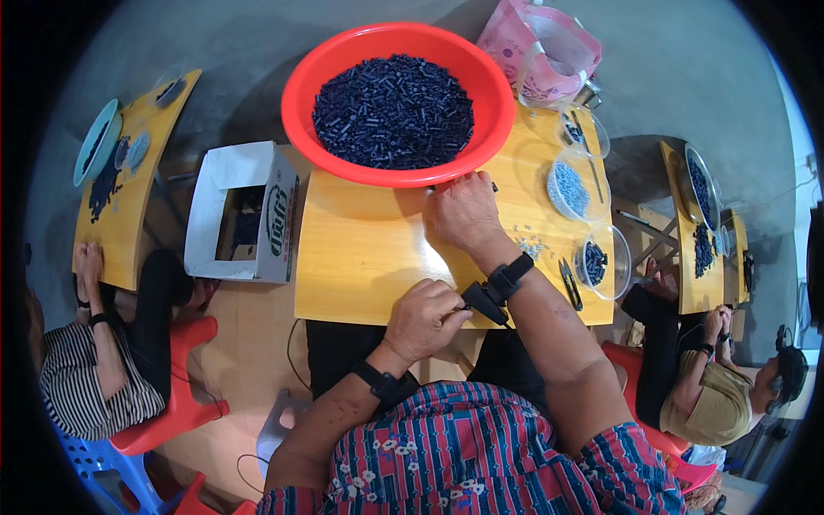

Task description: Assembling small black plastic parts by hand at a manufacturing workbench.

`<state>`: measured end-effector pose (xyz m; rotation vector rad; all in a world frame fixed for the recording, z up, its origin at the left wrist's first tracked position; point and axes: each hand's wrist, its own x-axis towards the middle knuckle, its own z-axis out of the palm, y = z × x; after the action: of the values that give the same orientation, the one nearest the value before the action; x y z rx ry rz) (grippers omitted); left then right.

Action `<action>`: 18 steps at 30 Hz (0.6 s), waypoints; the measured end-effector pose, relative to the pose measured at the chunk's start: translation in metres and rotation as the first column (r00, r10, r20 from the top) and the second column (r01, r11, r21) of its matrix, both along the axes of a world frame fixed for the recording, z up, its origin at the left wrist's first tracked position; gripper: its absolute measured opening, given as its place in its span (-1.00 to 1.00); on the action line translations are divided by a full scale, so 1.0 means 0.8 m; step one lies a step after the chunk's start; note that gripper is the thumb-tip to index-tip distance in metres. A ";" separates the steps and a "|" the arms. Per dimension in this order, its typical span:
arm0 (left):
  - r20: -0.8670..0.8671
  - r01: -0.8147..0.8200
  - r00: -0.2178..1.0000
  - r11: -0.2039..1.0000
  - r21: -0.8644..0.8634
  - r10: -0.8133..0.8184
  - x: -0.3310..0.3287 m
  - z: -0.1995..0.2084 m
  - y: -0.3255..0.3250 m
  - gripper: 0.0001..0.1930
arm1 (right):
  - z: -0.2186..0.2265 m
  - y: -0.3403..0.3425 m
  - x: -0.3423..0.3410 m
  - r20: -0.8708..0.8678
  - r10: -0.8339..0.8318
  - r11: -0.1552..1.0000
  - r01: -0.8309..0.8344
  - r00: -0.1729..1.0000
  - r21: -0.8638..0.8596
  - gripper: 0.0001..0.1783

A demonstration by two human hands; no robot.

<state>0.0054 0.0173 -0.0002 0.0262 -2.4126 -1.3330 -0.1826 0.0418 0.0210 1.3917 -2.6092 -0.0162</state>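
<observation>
My right hand (pixel 463 213) is closed just below the near rim of a big red basin (pixel 309 150). A small dark bit shows beside its fingers, but I cannot make out what they hold. The basin is filled with short dark navy tube-like pieces (pixel 395 112). At the table's front edge, my left hand (pixel 424 319) is closed with thumb and fingers together, its fingertips close to a black device (pixel 486 302) by my right wrist. Anything inside the left hand is hidden. Small pale bits (pixel 530 247) lie on the yellow table (pixel 360 249), right of my right forearm.
On the table's right side stand a clear tub of light-blue pieces (pixel 569 190), a clear tub of dark pieces (pixel 594 262) and black thread snips (pixel 570 283). A pink bag (pixel 541 51) sits behind. An open white carton (pixel 227 172) is at left. People sit at tables on both sides.
</observation>
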 end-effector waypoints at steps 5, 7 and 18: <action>-0.041 -0.006 0.999 0.997 -0.078 0.003 0.001 -0.013 -0.002 -0.86 | 0.013 -0.001 0.009 0.096 0.024 0.990 -0.037 0.995 0.138 -0.67; -0.056 -0.004 0.998 0.998 -0.070 0.000 -0.002 -0.010 -0.001 -0.89 | 0.012 -0.006 0.007 0.085 0.023 0.979 -0.040 0.996 0.201 -0.65; -0.072 -0.007 0.997 0.999 -0.053 0.003 -0.001 -0.012 -0.001 -0.87 | 0.010 0.012 0.014 0.045 0.093 0.996 -0.093 0.995 0.003 -0.70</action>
<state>0.0045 0.0167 -0.0096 -0.0296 -2.3849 -1.2458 -0.1716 0.0516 0.0288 1.5314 -2.5780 0.0219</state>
